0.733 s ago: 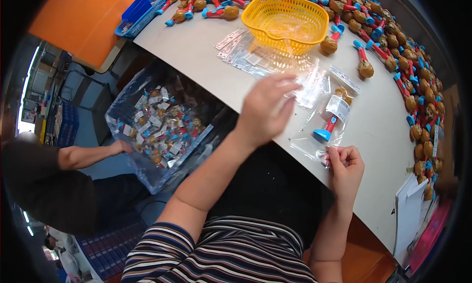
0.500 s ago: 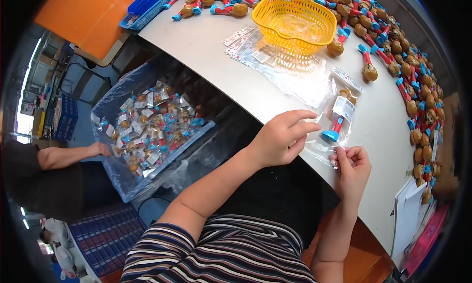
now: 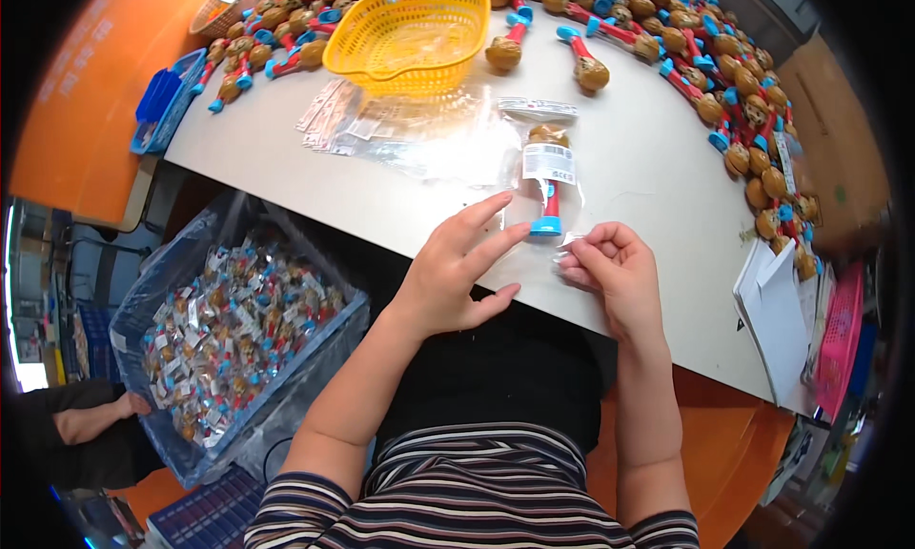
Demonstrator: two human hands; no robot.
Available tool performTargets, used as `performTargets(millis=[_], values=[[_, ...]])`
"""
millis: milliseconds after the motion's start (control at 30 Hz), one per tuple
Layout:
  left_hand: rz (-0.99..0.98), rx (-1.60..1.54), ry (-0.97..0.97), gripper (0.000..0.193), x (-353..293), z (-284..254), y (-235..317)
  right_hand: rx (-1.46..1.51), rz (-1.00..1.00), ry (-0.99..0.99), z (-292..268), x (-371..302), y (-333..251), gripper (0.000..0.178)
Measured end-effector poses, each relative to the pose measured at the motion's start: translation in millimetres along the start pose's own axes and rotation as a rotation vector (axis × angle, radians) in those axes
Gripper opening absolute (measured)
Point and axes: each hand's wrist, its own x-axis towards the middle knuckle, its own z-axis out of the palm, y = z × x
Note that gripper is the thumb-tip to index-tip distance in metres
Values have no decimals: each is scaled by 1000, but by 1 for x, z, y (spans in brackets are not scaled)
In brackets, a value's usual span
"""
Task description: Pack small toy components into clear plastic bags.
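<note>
Toy (image 3: 551,200) lengthwise away, blue base (image 3: 545,227) nearest, left hand (image 3: 443,277) spread empty, right hand (image 3: 621,277) pinching bag (image 3: 530,194)

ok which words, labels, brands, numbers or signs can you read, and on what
White label on the bagged toy: fine dark print, too small to quote.
Header strip above it: print too small.
Flat clear bags by the yellow basket: print too small.
Orange panel: faint pale characters, too blurred.
</note>
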Motion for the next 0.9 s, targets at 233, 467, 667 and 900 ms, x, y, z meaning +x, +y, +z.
performTargets(millis=[233,467,667,900], values=[[132,74,93,49,8,21,-12,27,28,-6,-9,-3,-6,9],[100,5,76,35,8,15,-3,-93,14,-17,-11,-4,-2,8],[245,72,98,28,-2,18,-24,-129,-5,-59,-11,-1,2,8],[251,58,76,24,-5,20,-30,-865,-530,-188,-12,-29,-5,44]])
